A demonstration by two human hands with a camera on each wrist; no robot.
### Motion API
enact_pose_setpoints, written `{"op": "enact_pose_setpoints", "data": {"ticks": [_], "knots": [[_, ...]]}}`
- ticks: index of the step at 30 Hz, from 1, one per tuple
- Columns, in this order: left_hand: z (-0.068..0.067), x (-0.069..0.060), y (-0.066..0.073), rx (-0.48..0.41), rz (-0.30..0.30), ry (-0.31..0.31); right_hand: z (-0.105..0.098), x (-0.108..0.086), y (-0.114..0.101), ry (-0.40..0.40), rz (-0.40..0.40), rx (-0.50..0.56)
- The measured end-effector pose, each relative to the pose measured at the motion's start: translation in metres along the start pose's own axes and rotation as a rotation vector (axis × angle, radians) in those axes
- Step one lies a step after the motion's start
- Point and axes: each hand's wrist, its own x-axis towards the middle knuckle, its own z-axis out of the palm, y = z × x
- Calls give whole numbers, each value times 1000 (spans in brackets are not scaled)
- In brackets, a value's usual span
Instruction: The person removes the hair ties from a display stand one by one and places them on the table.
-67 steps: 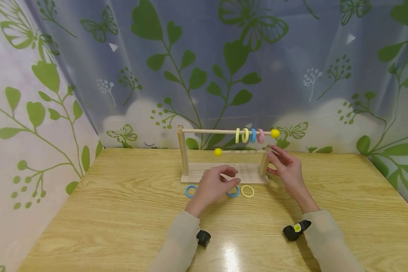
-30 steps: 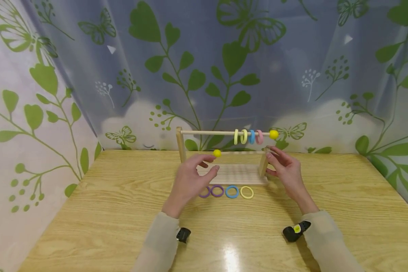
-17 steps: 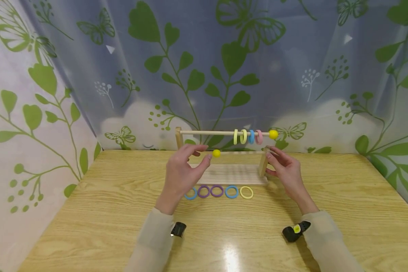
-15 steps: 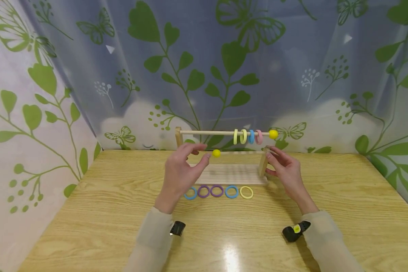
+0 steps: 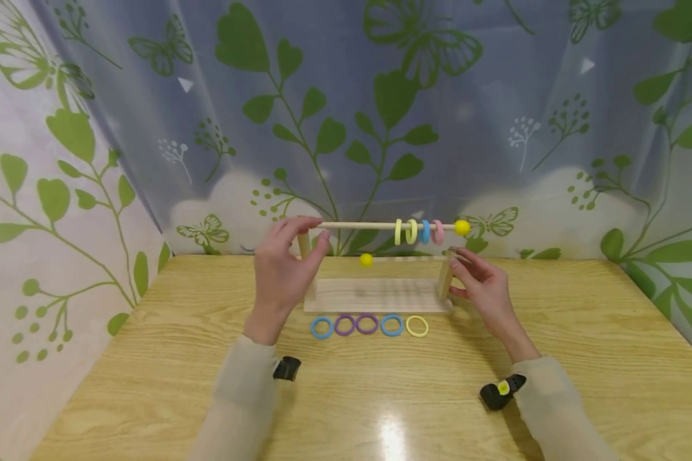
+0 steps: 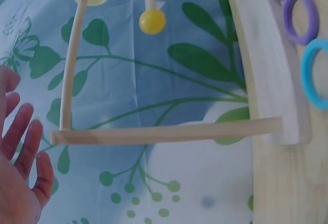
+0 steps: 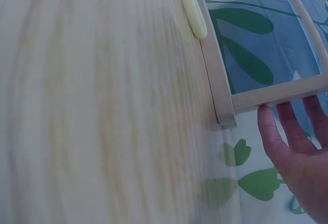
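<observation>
A wooden ring stand (image 5: 380, 296) carries two horizontal rods with yellow ball ends. On the upper rod (image 5: 352, 225) hang two yellow rings (image 5: 412, 232), a blue ring (image 5: 425, 232) and a pink ring (image 5: 437, 232). The lower rod (image 5: 406, 258) bears no ring. My left hand (image 5: 279, 272) is at the top of the left post, its fingers spread; in the left wrist view they stand apart from the post (image 6: 169, 133). My right hand (image 5: 484, 285) holds the right post (image 5: 445, 282) near its top, with fingertips against its outer side in the right wrist view.
Along the stand's front edge lie a blue ring (image 5: 321, 328), two purple rings (image 5: 345, 324), another blue ring (image 5: 392, 325) and a yellow ring (image 5: 418, 326). The wooden table (image 5: 380, 384) meets a leaf-printed curtain (image 5: 346, 128) behind the stand.
My left hand has moved left and up from above the rings, past the lower rod's ball, to the left post's top. All the rings on the table now show. The right hand stays put.
</observation>
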Motion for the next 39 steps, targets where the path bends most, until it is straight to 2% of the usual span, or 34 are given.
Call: {"op": "enact_pose_setpoints", "data": {"ticks": [5, 19, 24, 32, 39], "knots": [[-4, 10, -6, 33, -52, 28, -1, 1, -2, -13, -21, -77], [-5, 13, -20, -35, -249, -36, -4, 2, -11, 7, -154, -313], [-4, 12, -24, -66, -270, -46, -4, 2, -13, 42, -186, -409], [-2, 7, -28, -119, -295, -35, -2, 1, -15, 54, -217, -410], [0, 4, -29, -156, -326, -23, 1, -2, -20, 125, -345, -427]]}}
